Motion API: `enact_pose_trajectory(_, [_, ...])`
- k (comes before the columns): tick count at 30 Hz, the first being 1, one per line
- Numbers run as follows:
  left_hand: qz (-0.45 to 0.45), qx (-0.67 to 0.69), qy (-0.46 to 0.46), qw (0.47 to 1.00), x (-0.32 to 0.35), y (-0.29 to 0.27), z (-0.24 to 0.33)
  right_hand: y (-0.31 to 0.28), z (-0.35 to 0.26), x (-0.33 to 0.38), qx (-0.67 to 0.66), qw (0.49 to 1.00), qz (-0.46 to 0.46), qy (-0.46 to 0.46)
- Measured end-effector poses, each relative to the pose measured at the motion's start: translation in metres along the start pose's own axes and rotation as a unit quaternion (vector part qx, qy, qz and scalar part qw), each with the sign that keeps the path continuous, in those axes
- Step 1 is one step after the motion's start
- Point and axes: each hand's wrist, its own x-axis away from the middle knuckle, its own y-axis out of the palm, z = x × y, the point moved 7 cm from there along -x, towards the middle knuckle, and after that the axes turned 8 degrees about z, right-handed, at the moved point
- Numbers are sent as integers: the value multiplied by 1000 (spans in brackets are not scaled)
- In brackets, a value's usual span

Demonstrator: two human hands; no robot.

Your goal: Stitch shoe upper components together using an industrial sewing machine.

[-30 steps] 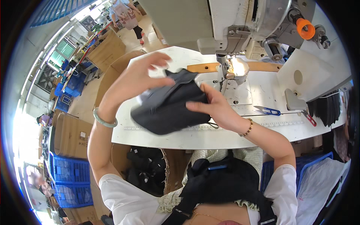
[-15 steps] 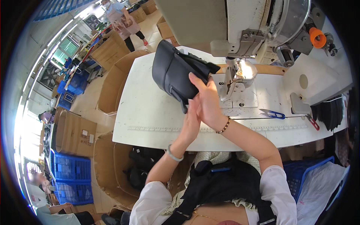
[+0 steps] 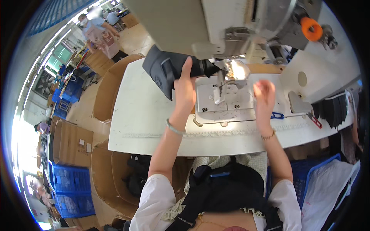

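Observation:
My left hand [image 3: 185,90] grips a black, pouch-shaped piece [image 3: 161,70] with a strap-like end, its thumb laid over the near side. The piece is held tilted above the left part of the white table, its narrow end reaching to the sewing machine's needle area [image 3: 227,82]. To the right of that area, my right hand [image 3: 265,99] is raised apart from the piece. Its fingers look curled but are smeared by motion, and I cannot make out anything in them. Blue thread snips [image 3: 277,115] lie beside the right wrist, partly hidden by it.
A ruler strip [image 3: 173,134] runs along the front of the white table [image 3: 131,115]. Red-handled scissors [image 3: 316,121] and black strips [image 3: 333,111] lie at the right. Cardboard boxes [image 3: 101,165] stand left, a blue basket [image 3: 304,181] lower right. A person [image 3: 102,36] stands at the far left.
My hands have parted: the right has let go of the black piece and moved right, past the needle area. The left has turned the piece and shifted it left. The person behind appears nearer.

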Motion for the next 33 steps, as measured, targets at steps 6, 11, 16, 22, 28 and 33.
enact_pose_trajectory(6, [-83,-56,-3,995,-29,53,-28,47,8,-54,131,944,-185,-241])
enact_pose_trajectory(11, [-202,32,-15,979,-11,80,-37,79,29,-78,7,977,-209,-27])
enact_pose_trajectory(16, [-129,-153,-44,979,-9,65,-28,51,-19,-73,68,976,-155,-140])
enact_pose_trajectory(22, [-69,-62,-31,995,-5,68,-19,52,-47,-73,86,977,-155,-116])
enact_pose_trajectory(28, [-80,-82,-12,993,3,69,-14,46,-50,-61,42,977,-103,-184])
enact_pose_trajectory(33, [-114,-120,-33,986,3,67,-22,41,-46,-54,-5,982,-86,-167])
